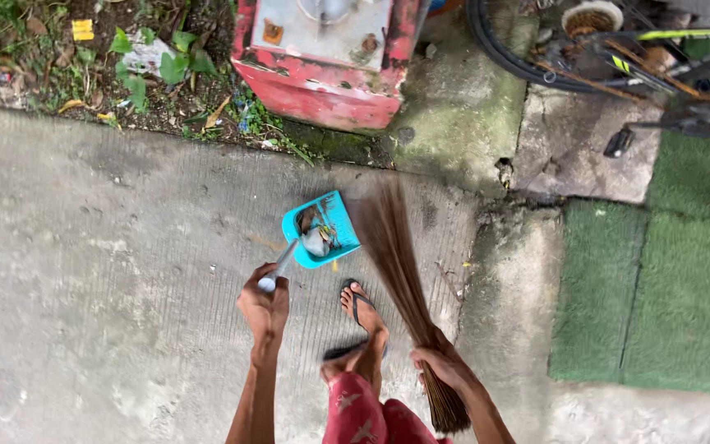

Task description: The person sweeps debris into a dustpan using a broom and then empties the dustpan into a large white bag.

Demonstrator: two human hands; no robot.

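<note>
— What does the left hand (265, 308) hold?

— Its fingers are closed tight around the grey handle of a blue dustpan (322, 230). The pan rests on the concrete pavement (100, 271), with some leaves and rubbish inside it.

— And beside it?

— A foot in a flip-flop (361, 306), just under the pan.

— The right hand (441, 362)?

— Its fingers are wrapped around a stick broom (400, 271). The brown bristles are blurred, and their tips are just right of the dustpan.

A blue dustpan (328, 226) holding litter rests on concrete beside a blurred brown stick broom (400, 271).
</note>
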